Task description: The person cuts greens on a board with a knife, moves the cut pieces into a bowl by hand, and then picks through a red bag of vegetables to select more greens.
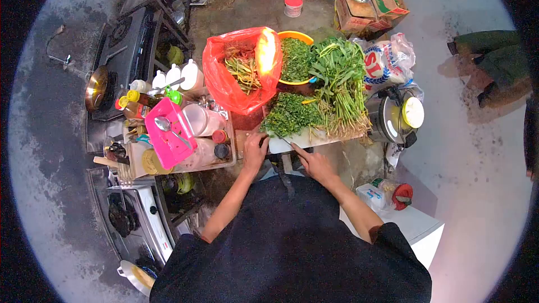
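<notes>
My right hand (pixel 314 164) is closed round the handle of a knife (pixel 284 141), whose blade points up and left over a white cutting board (pixel 306 139). At the board's left end my left hand (pixel 255 147) has its fingers curled in; whatever they may hold is too small to tell. Just beyond the blade lies a heap of chopped leafy greens (pixel 291 115). Long-stemmed whole greens (pixel 339 73) lie to its right, their cut ends (pixel 349 120) toward me. Behind the heap, a yellow-rimmed basin (pixel 300 35) holds more chopped greens.
A red plastic bag (pixel 219 87) with plant scraps stands beyond my left hand. Left are a pink basket (pixel 171 134) with a spoon, bottles and jars. On the right are a rice cooker (pixel 387 116) and a printed sack (pixel 387 62). Another person's legs (pixel 494 62) show far right.
</notes>
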Action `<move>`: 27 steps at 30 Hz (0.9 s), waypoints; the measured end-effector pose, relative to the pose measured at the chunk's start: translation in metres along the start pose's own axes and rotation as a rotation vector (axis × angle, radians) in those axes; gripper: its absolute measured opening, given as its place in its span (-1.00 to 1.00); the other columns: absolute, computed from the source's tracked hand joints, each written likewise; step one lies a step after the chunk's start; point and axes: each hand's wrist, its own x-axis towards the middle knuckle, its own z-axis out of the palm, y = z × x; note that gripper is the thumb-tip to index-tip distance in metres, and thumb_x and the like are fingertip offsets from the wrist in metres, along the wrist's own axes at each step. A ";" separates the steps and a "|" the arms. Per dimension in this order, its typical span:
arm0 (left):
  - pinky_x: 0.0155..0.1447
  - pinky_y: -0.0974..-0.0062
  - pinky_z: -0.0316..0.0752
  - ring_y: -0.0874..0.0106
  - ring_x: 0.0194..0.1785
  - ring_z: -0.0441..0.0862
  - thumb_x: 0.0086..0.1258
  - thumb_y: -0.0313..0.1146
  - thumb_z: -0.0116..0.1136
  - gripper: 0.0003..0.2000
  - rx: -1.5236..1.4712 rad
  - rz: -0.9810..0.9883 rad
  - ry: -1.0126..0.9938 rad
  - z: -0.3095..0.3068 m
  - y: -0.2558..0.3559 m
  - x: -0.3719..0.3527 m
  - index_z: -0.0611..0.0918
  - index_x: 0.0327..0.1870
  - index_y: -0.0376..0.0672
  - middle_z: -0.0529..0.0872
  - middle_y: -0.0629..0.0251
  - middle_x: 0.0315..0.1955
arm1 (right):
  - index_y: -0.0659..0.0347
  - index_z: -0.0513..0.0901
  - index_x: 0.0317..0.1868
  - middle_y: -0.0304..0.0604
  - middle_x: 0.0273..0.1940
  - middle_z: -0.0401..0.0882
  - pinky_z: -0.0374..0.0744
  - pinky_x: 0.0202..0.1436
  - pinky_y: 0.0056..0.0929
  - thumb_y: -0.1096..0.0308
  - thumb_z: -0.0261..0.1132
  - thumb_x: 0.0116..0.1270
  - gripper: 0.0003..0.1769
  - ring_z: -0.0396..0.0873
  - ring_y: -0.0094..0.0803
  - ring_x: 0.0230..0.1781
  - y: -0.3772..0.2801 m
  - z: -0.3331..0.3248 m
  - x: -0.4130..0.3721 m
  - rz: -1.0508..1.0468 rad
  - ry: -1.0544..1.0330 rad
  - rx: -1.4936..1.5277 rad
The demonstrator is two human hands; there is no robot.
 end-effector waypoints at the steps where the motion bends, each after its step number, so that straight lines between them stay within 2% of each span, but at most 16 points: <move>1: 0.27 0.12 0.50 0.02 -0.07 0.71 0.31 -0.43 0.35 -0.84 0.000 -0.002 0.002 0.000 0.000 0.000 0.75 -0.16 -0.28 0.77 0.05 -0.19 | -0.51 0.16 0.58 0.17 -0.50 0.65 0.64 -0.34 0.16 0.22 0.16 0.51 -0.29 0.66 0.18 -0.48 -0.001 0.001 0.001 -0.002 0.004 -0.002; 3: 0.08 0.18 0.53 0.03 -0.08 0.67 0.31 -0.48 0.31 -0.87 0.057 0.077 0.001 -0.001 0.003 0.000 0.75 -0.19 -0.31 0.75 0.03 -0.22 | -0.51 0.17 0.58 0.17 -0.49 0.65 0.64 -0.34 0.16 0.22 0.15 0.52 -0.30 0.66 0.18 -0.48 -0.003 0.003 0.003 -0.002 0.009 -0.005; 6: 0.07 0.20 0.52 0.05 -0.08 0.66 0.31 -0.46 0.33 -0.88 0.037 0.000 -0.011 -0.001 0.008 -0.001 0.76 -0.22 -0.30 0.74 0.07 -0.24 | -0.52 0.17 0.58 0.20 -0.50 0.64 0.64 -0.33 0.17 0.23 0.15 0.51 -0.30 0.66 0.19 -0.48 -0.008 0.002 0.005 -0.031 0.007 0.038; 12: 0.07 0.18 0.52 0.06 -0.10 0.64 0.31 -0.44 0.31 -0.88 0.036 0.021 0.000 0.001 0.007 -0.005 0.77 -0.22 -0.28 0.70 0.09 -0.28 | -0.52 0.18 0.57 0.17 -0.49 0.65 0.65 -0.30 0.17 0.25 0.18 0.49 -0.27 0.67 0.18 -0.46 -0.005 0.013 0.011 0.018 -0.043 0.021; 14: 0.07 0.17 0.52 0.05 -0.10 0.64 0.31 -0.45 0.31 -0.88 0.068 0.044 0.008 0.000 0.009 -0.007 0.76 -0.21 -0.28 0.70 0.08 -0.28 | -0.50 0.20 0.57 0.15 -0.48 0.65 0.64 -0.30 0.16 0.27 0.19 0.48 -0.27 0.67 0.16 -0.45 0.003 0.029 0.015 -0.063 0.093 0.038; 15: 0.08 0.16 0.51 0.05 -0.10 0.63 0.31 -0.45 0.30 -0.88 0.099 0.072 0.019 0.001 0.008 -0.008 0.76 -0.21 -0.28 0.70 0.08 -0.29 | -0.50 0.20 0.57 0.15 -0.48 0.65 0.64 -0.30 0.16 0.27 0.19 0.48 -0.27 0.67 0.16 -0.45 0.003 0.028 0.014 -0.061 0.095 0.040; 20: 0.08 0.13 0.51 0.05 -0.10 0.63 0.31 -0.47 0.28 -0.88 0.066 0.026 0.043 0.005 0.006 -0.005 0.75 -0.19 -0.28 0.70 0.06 -0.27 | -0.45 0.19 0.59 0.17 -0.43 0.65 0.62 -0.26 0.14 0.28 0.19 0.48 -0.27 0.66 0.16 -0.42 0.010 0.015 0.001 -0.041 -0.034 0.025; 24: 0.07 0.15 0.51 0.06 -0.07 0.64 0.29 -0.49 0.30 -0.88 0.042 0.049 0.058 0.007 0.002 -0.006 0.75 -0.20 -0.28 0.70 0.07 -0.27 | -0.44 0.19 0.59 0.16 -0.43 0.66 0.62 -0.25 0.15 0.28 0.18 0.48 -0.27 0.65 0.16 -0.41 0.014 0.010 -0.002 -0.071 0.003 0.065; 27: 0.05 0.17 0.52 0.07 -0.06 0.63 0.26 -0.49 0.33 -0.88 0.045 0.100 0.041 0.008 0.007 -0.002 0.76 -0.21 -0.27 0.70 0.11 -0.26 | -0.44 0.20 0.58 0.17 -0.44 0.65 0.62 -0.25 0.15 0.28 0.18 0.48 -0.27 0.65 0.18 -0.41 0.001 -0.007 -0.002 0.004 -0.037 0.043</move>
